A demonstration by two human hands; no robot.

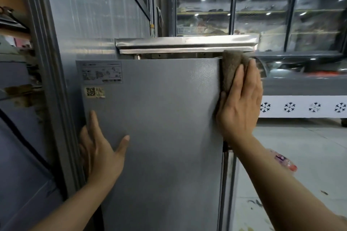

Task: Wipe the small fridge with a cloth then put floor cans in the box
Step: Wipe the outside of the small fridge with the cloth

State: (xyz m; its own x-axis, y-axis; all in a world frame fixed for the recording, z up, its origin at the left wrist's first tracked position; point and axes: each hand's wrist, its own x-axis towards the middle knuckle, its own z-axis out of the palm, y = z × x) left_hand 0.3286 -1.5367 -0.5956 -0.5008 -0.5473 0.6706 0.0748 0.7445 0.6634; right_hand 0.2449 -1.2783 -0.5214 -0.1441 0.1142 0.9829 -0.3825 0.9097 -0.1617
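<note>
The right grip (240,107), fingers straight, presses a fuzzy brown cloth (231,65) against the top right edge of the grey, pebble-textured small fridge (159,118), while the left grip (99,148) rests flat-palmed, holding nothing, on its panel.

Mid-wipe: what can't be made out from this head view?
Head view:
Cans and box: none seen; fridge hides much floor.
Fridge edge beneath cloth: covered by right hand.
Label print: too small.
Pink floor item: blurred, partly behind right forearm.

grey fridge (159,118), brown cloth (231,65), white panel (300,107) with black snowflake pattern
</note>
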